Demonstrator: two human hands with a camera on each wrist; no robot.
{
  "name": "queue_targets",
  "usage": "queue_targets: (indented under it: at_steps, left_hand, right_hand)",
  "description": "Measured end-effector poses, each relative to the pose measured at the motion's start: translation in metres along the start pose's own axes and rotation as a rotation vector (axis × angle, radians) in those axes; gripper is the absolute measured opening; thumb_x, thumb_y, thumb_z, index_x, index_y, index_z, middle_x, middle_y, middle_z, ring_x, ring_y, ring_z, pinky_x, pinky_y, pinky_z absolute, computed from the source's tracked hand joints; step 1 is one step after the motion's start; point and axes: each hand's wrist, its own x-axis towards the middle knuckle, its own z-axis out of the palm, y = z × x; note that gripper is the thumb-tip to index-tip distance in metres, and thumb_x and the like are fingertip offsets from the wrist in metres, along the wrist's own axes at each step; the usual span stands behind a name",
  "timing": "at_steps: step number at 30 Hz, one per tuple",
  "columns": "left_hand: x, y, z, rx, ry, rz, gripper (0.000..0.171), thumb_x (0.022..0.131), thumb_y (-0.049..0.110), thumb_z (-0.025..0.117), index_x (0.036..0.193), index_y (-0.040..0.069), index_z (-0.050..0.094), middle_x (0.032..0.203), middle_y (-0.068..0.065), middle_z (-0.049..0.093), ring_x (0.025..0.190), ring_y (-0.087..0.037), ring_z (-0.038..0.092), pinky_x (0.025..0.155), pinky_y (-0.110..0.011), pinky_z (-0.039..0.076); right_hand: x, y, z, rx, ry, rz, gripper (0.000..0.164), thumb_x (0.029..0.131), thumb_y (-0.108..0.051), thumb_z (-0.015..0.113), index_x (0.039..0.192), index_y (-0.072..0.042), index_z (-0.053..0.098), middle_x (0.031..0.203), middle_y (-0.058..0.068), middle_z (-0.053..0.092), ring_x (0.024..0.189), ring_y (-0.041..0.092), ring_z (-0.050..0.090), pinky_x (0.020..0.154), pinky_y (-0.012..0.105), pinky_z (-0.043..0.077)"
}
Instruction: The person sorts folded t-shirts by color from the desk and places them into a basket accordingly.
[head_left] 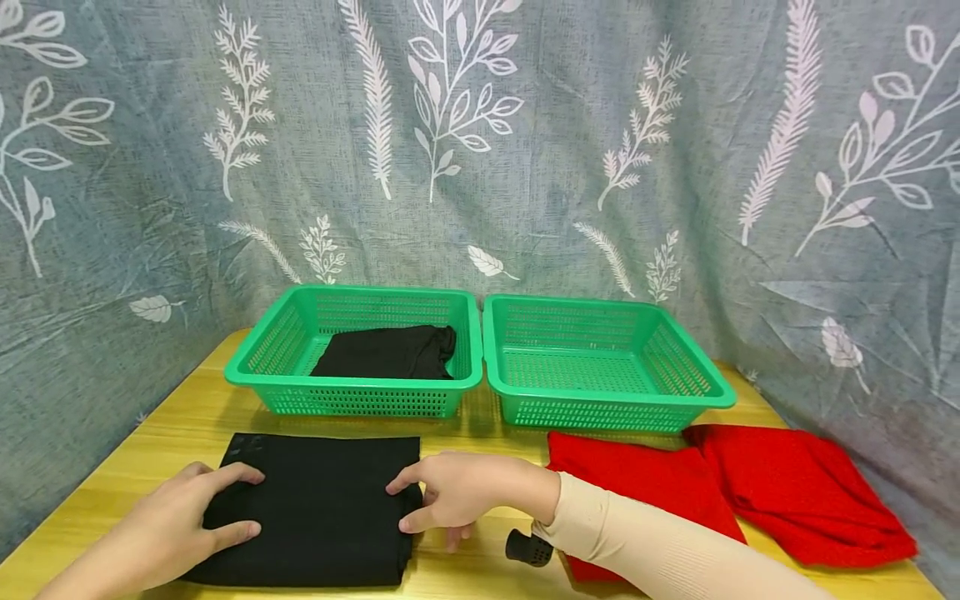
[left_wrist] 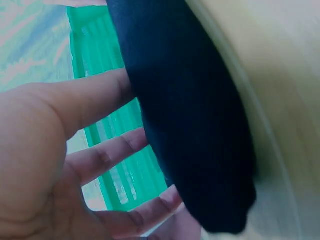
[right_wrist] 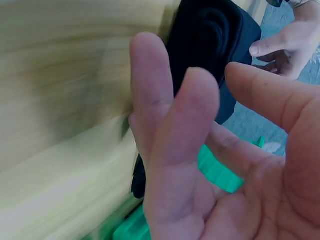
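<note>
A folded black cloth (head_left: 322,517) lies on the table in front of the baskets. At its left edge my left hand (head_left: 176,517) rests thumb and index finger on the fabric. In the left wrist view the outstretched fingers (left_wrist: 102,100) touch the cloth's side. My right hand (head_left: 468,492) is at the right edge, index finger and thumb tips over the fabric, the other fingers extended below. Rolled layers of the cloth show at its end in the right wrist view, behind the spread fingers (right_wrist: 155,75). Neither hand is curled round the cloth.
A green basket (head_left: 360,383) at the back left has another folded black cloth (head_left: 382,352) inside. Beside it stands a second green basket (head_left: 615,400). Two red cloths, one under my right forearm (head_left: 630,467) and one farther right (head_left: 810,500), lie on the wooden table.
</note>
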Motion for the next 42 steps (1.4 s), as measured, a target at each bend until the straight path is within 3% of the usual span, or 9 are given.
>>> queue_targets:
  at_steps: [10,17,22,27,29,33,38,42]
  left_hand:
    - [0.007,0.031,0.01,-0.146,-0.049,0.088,0.054,0.088,0.042,0.088,0.137,0.03,0.067,0.112,0.001,0.063,0.101,-0.018,0.064,0.079,-0.034,0.056]
    - [0.012,0.029,0.013,-0.36,-0.11,0.161,0.055,0.092,0.031,0.086,0.141,0.018,0.065,0.122,-0.007,0.063,0.102,-0.021,0.063,0.073,-0.024,0.056]
    - [0.016,0.022,0.009,-0.411,-0.132,0.085,0.067,0.092,0.029,0.087,0.149,0.012,0.057,0.114,-0.007,0.062,0.091,-0.014,0.066,0.075,-0.026,0.054]
    - [0.019,0.019,0.008,-0.617,-0.258,0.074,0.079,0.098,0.027,0.081,0.161,0.008,0.038,0.106,-0.01,0.054,0.074,-0.015,0.055,0.063,-0.027,0.043]
    - [0.021,0.018,0.007,-0.693,-0.296,0.066,0.08,0.1,0.024,0.079,0.163,0.006,0.033,0.109,-0.013,0.053,0.078,-0.019,0.054,0.062,-0.03,0.041]
    - [0.025,0.016,0.008,-0.734,-0.307,0.048,0.081,0.099,0.023,0.079,0.164,0.009,0.032,0.117,-0.016,0.059,0.091,-0.024,0.06,0.068,-0.031,0.046]
    - [0.027,0.014,0.012,-0.848,-0.356,0.089,0.081,0.1,0.017,0.077,0.165,0.01,0.029,0.119,-0.016,0.066,0.09,-0.028,0.068,0.075,-0.03,0.053]
    - [0.029,0.013,0.016,-0.966,-0.413,0.113,0.079,0.103,0.013,0.073,0.165,0.009,0.025,0.126,-0.016,0.069,0.104,-0.031,0.074,0.085,-0.037,0.062]
  right_hand:
    - [-0.042,0.031,-0.007,0.016,0.059,0.068,0.049,0.103,-0.027,0.074,0.15,-0.021,0.063,0.065,0.009,0.071,0.061,0.028,0.076,0.06,0.027,0.057]
    - [-0.063,0.046,-0.008,0.052,0.093,0.081,0.046,0.102,-0.025,0.075,0.147,-0.022,0.062,0.08,0.002,0.074,0.061,0.027,0.076,0.059,0.029,0.059]
    - [-0.065,0.051,-0.005,0.159,0.091,0.079,0.048,0.102,-0.026,0.076,0.147,-0.025,0.059,0.095,0.001,0.073,0.066,0.032,0.078,0.06,0.033,0.061]
    - [-0.062,0.054,-0.001,0.313,0.082,0.091,0.047,0.102,-0.025,0.076,0.146,-0.026,0.056,0.088,0.015,0.072,0.063,0.032,0.076,0.055,0.03,0.056]
    - [-0.06,0.055,0.001,0.378,0.088,0.091,0.048,0.103,-0.025,0.075,0.146,-0.026,0.055,0.085,0.019,0.072,0.059,0.027,0.074,0.053,0.027,0.052]
    - [-0.054,0.058,0.004,0.475,0.116,0.083,0.049,0.103,-0.026,0.075,0.147,-0.026,0.054,0.078,0.017,0.071,0.054,0.016,0.07,0.052,0.023,0.047]
    - [-0.048,0.062,0.006,0.581,0.13,0.085,0.043,0.102,-0.026,0.076,0.141,-0.028,0.06,0.067,0.01,0.068,0.054,0.013,0.07,0.051,0.019,0.039]
    - [-0.045,0.066,0.009,0.655,0.139,0.094,0.04,0.1,-0.023,0.078,0.138,-0.027,0.063,0.062,0.005,0.064,0.051,0.012,0.067,0.048,0.017,0.038]
